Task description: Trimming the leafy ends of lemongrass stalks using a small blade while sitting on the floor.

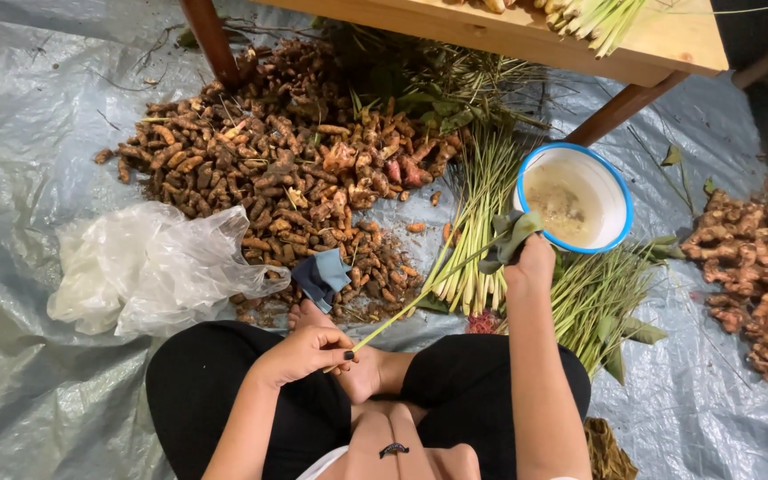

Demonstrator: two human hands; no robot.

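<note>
On the grey plastic sheet point(37, 133) where I sit cross-legged, items as follows.

Item: my left hand point(306, 352), above my lap, fingers pinched closed on the pale root end of a lemongrass stalk point(420, 293).

Item: that stalk, running slantwise up and to the right from my left hand to my right, clear of the floor.

Item: my right hand point(533, 262), raised, clenched around a dark green cloth point(513, 236) wrapped on the stalk's upper part, just beside the near rim of the bowl.

Item: white bowl with blue rim point(617, 191), holding cloudy water, standing by a table leg.

Item: bundle of lemongrass point(477, 213) lying under the stalk, root ends toward me; more green stalks to its right.

Item: large heap of brown turmeric roots point(260, 169), spreading almost to my feet.

Item: blue cloth point(322, 277) at the heap's near edge.

Item: crumpled clear plastic bag point(144, 271), left of my knee.

Item: second root heap point(762, 276) at the right edge.

Item: wooden table point(668, 44) across the top edge.

Open room: bare sheet at far left and lower right only.
</note>
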